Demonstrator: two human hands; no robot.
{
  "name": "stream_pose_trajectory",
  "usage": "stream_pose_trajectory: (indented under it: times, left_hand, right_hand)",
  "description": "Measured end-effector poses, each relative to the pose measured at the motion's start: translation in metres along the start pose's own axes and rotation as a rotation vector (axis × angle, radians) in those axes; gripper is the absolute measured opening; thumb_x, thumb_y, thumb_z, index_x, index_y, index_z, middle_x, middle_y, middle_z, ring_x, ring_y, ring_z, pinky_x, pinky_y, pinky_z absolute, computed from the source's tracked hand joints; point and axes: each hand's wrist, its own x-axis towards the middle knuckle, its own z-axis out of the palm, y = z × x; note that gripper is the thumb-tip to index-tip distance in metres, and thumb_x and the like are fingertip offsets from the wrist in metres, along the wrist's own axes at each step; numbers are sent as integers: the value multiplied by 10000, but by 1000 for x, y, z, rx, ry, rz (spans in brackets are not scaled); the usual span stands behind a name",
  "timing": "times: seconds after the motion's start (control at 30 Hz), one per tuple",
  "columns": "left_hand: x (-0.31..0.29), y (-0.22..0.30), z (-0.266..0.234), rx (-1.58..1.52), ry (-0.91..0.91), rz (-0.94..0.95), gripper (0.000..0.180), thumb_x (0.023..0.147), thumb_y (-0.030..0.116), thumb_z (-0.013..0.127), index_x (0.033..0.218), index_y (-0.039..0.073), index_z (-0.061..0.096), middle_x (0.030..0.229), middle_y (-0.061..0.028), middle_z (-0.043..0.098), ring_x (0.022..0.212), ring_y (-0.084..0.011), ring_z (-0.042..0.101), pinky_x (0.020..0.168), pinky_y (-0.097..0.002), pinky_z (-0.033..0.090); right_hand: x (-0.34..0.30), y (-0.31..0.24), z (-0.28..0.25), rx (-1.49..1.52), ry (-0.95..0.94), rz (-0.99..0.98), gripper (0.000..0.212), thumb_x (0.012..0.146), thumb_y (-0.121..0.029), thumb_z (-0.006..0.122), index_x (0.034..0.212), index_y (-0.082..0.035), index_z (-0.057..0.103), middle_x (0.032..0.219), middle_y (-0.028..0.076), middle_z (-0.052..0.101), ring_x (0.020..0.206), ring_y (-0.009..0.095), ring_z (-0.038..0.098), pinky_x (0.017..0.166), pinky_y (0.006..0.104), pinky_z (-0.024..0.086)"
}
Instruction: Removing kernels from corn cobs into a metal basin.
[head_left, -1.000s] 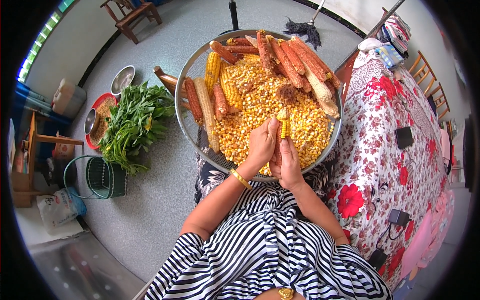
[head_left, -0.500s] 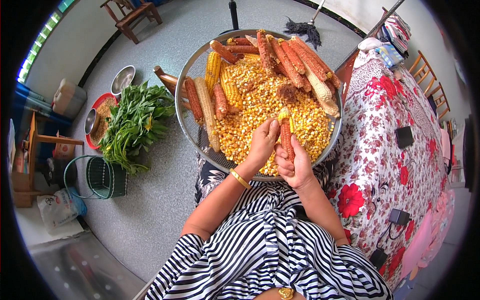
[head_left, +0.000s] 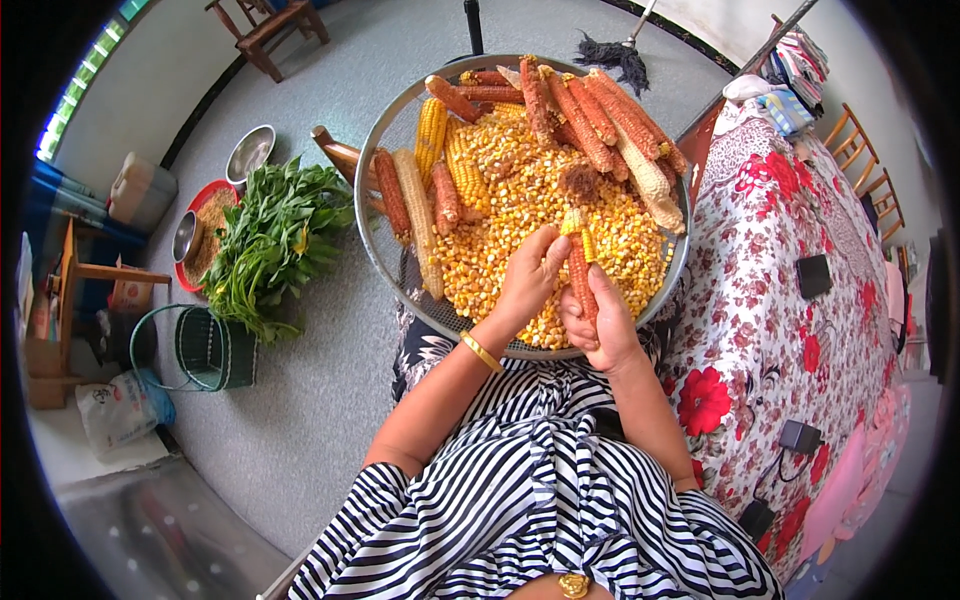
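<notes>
My right hand [head_left: 603, 325] is wrapped round the lower part of a mostly shelled reddish corn cob [head_left: 579, 270], its thumb lying along the side. Some yellow kernels still sit near the cob's upper end. Close against that end, my left hand [head_left: 530, 278] is closed, thumb and fingers together; whatever they hold is hidden. Both hands are over the near part of a round mesh sieve [head_left: 366, 226] on my lap. Loose yellow kernels [head_left: 500, 270] fill its middle. Bare red cobs [head_left: 577, 125] and pale ones lie heaped along the far side, with unshelled yellow ears [head_left: 431, 135] at the left.
To the left, leafy greens [head_left: 275, 240] lie on the floor by a green basket [head_left: 215, 350], a red tray [head_left: 232, 188] and metal bowls [head_left: 250, 152]. A bed-like surface with a flowered cloth [head_left: 760, 330] stands at my right. A mop [head_left: 618, 62] is beyond the sieve.
The held cob and my right hand have shifted slightly right, and the cob stands a little differently in the grip. My left hand stays beside its upper end. The whole view has shifted slightly.
</notes>
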Motion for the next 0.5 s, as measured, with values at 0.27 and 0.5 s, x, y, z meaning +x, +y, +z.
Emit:
stream_pose_trajectory:
  times: [0.27, 0.5]
  left_hand:
    - [14, 16, -3, 566, 11, 239, 241, 884, 216, 417, 715, 50, 462, 658, -102, 484, 649, -282, 473, 703, -341, 325]
    - [6, 11, 8, 341, 14, -56, 246, 898, 218, 396, 820, 16, 515, 660, -116, 517, 624, -234, 507, 636, -326, 381]
  right_hand:
    - [2, -12, 12, 29, 15, 24, 330, 894, -422, 358, 898, -100, 429, 621, 4, 400, 366, 35, 289, 295, 153, 221]
    - [4, 0, 12, -96, 168, -76, 246, 912, -346, 355, 1054, -153, 409, 623, 5, 407, 365, 36, 294, 298, 156, 221]
